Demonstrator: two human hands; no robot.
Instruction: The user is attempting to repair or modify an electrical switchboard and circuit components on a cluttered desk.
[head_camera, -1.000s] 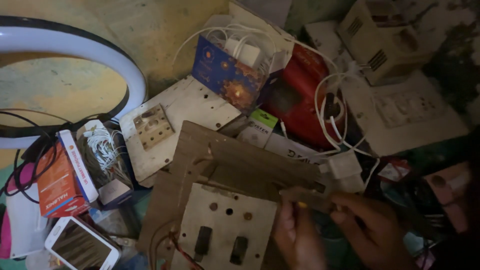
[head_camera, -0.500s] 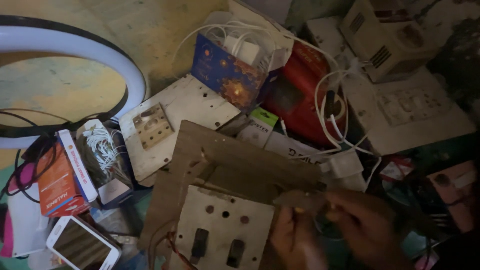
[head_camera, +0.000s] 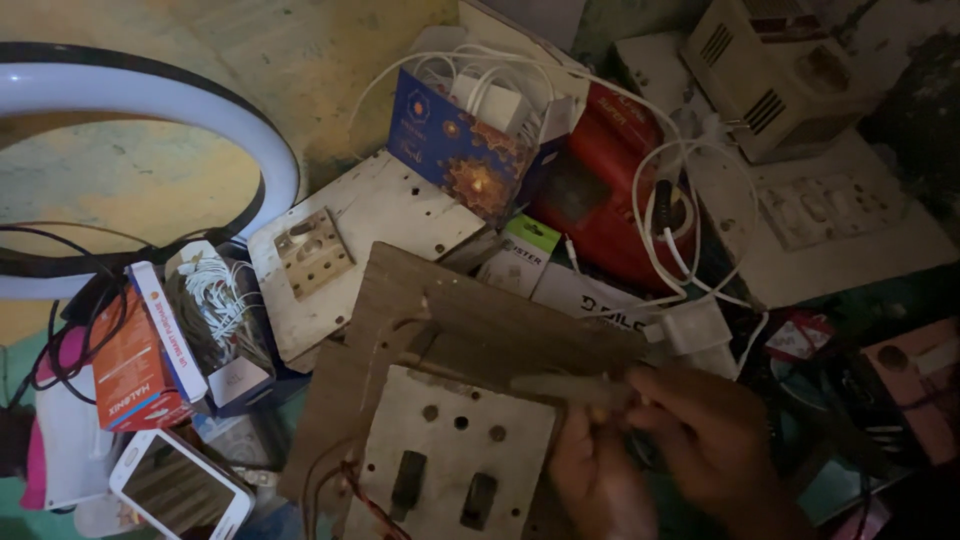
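Both my hands are low at the right, close together over a brown wooden board (head_camera: 450, 310). My right hand (head_camera: 715, 440) is closed around a thin, pale, blurred tool (head_camera: 565, 387) that points left across the board. My left hand (head_camera: 595, 475) is curled just below it, against the right edge of a whitish switch plate (head_camera: 455, 440) with two dark rocker switches. Something small and dark sits between the two hands; I cannot make out what it is. Red and dark wires (head_camera: 360, 495) come out at the plate's lower left.
A lit ring light (head_camera: 150, 95) is at the left. Below it lie an orange box (head_camera: 130, 375), a packet of white cables (head_camera: 215, 305) and a phone (head_camera: 180, 490). Behind the board are a white plate (head_camera: 380, 210), a blue box (head_camera: 455, 150), a red device (head_camera: 600, 190), white cables (head_camera: 665, 250) and a white socket panel (head_camera: 840, 215).
The thin tool has swung from beside my fingers to point left over the board. My hands have shifted slightly right and stayed together.
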